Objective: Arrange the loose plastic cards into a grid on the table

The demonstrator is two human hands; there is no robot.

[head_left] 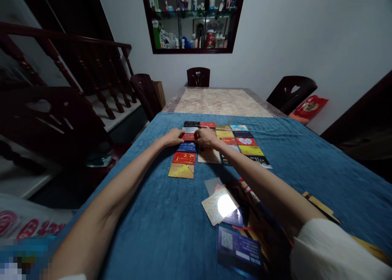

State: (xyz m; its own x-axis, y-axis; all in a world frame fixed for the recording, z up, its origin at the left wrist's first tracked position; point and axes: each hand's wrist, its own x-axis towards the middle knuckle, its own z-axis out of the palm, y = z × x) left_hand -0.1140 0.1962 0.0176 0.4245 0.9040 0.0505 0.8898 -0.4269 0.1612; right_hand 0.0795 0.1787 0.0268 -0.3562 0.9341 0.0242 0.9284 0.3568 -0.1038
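Evidently, left hand (175, 137) and right hand (207, 137) are pinching a red rectangular card (188, 137) between them.
Near the blue-clothed desk (153, 214)'s left edge, light pressure should be keeping it square.

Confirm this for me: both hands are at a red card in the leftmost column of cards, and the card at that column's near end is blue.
Not quite: the near-end card is gold, not blue, as the head view shows. The rest stands: the left hand and right hand are at a red card in the leftmost column of cards.
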